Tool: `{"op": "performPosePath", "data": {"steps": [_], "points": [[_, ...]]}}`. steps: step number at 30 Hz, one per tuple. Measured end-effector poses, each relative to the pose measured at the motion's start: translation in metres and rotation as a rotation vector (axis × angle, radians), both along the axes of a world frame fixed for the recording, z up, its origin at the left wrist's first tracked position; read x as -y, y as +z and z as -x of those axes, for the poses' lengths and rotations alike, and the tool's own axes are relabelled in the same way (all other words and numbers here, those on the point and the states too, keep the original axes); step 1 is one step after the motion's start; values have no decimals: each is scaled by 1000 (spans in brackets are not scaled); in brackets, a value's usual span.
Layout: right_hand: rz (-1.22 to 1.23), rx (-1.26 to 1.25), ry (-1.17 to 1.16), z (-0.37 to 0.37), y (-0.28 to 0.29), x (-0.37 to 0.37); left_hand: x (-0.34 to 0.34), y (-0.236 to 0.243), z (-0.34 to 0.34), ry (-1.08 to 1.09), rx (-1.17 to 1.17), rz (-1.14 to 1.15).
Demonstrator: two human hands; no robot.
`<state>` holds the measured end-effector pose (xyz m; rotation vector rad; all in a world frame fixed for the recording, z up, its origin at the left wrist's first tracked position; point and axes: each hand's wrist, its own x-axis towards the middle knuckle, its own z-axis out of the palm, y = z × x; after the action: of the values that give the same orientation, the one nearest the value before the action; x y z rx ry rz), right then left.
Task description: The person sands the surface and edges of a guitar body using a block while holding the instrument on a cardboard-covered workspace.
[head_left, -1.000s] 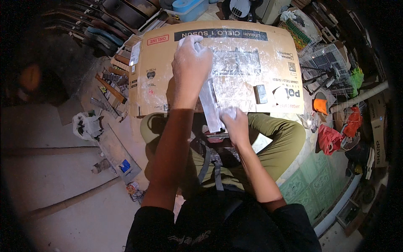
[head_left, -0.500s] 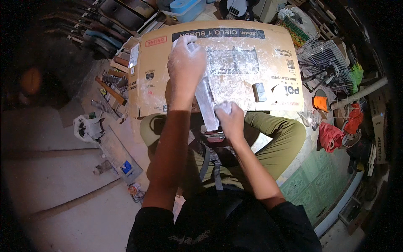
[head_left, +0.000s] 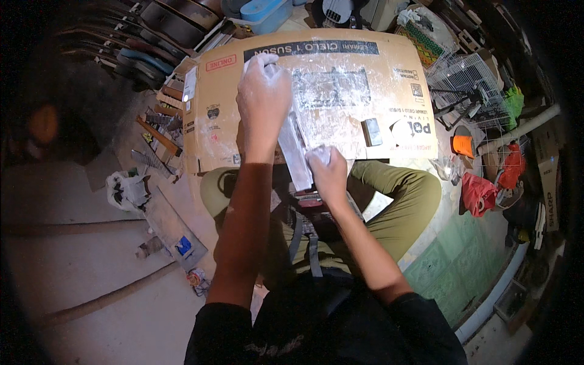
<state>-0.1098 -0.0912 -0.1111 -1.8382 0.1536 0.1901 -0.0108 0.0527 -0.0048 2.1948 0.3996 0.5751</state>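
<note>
A long, narrow strip [head_left: 293, 149] coated in pale dust slants across the near edge of a cardboard sheet, its near end jutting out over my lap. My left hand [head_left: 265, 94] is closed around its far part, the fingers whitened with powder and the palm side hidden. Lower down, my right hand [head_left: 327, 171] has its dusty fingers bent and pressed against the strip's right side, near its lower end. Right of the hands, a small grey-and-dark block [head_left: 372, 132] lies on the cardboard.
The printed cardboard sheet [head_left: 213, 137], smeared with white powder, lies before my crossed legs. Several guitar-like bodies [head_left: 176, 24] and a blue tub [head_left: 266, 15] stand behind it. To the right are a wire cage [head_left: 471, 85], an orange item [head_left: 463, 146] and a red bag [head_left: 477, 193]. A board [head_left: 173, 222] lies left.
The whole view has shifted slightly to the left. Both hands keep nearly the same grip and place on the strip, with only a small movement.
</note>
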Motion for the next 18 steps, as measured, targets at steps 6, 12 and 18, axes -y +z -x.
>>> {"op": "performPosePath", "data": {"steps": [6, 12, 18], "points": [[-98, 85, -19, 24, 10, 9, -2, -2, -4, -20, 31, 6], [-121, 22, 15, 34, 1, 13, -3, -7, 0, -5, -37, 62], [-102, -48, 56, 15, -2, 10, -3, -1, 5, -18, -61, 67]]}}
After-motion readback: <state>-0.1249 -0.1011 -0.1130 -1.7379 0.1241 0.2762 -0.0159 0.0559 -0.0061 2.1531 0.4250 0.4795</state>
